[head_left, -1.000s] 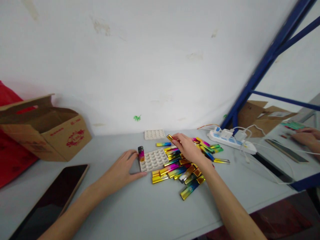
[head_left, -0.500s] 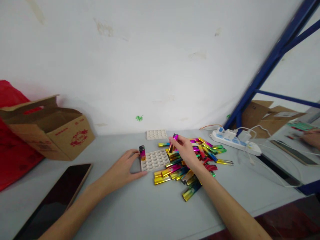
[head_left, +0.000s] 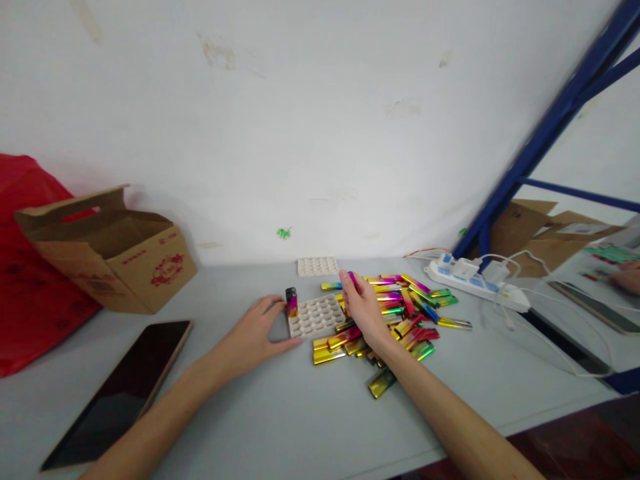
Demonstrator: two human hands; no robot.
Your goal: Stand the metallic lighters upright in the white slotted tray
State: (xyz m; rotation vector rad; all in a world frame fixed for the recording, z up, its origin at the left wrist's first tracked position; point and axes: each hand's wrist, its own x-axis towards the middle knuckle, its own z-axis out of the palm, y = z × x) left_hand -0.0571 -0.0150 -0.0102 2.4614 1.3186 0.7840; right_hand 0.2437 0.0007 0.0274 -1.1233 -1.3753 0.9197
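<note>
A pale tray [head_left: 316, 319] with rows of slots lies on the grey table. One purple-and-gold lighter [head_left: 292, 303] with a black top stands upright in its left side. My left hand [head_left: 255, 337] rests at the tray's left edge, thumb and fingers spread around the near-left corner. My right hand [head_left: 366, 310] is closed on a shiny purple lighter [head_left: 351, 276], mostly hidden by the fingers, just right of the tray. Beneath and beyond that hand spreads a heap of shiny multicoloured lighters [head_left: 385, 380].
A second pale tray [head_left: 318, 267] lies by the wall. At left are an open cardboard box [head_left: 145, 270], a red bag [head_left: 30, 293] and a dark tablet [head_left: 120, 393]. To the right are a power strip [head_left: 480, 283] with cables and a blue frame [head_left: 530, 140]. Another person's hand [head_left: 625, 277] shows far right.
My right hand has turned, so the lighter in it is now more hidden by the fingers. The whole view has shifted slightly; my left hand stays by the tray.
</note>
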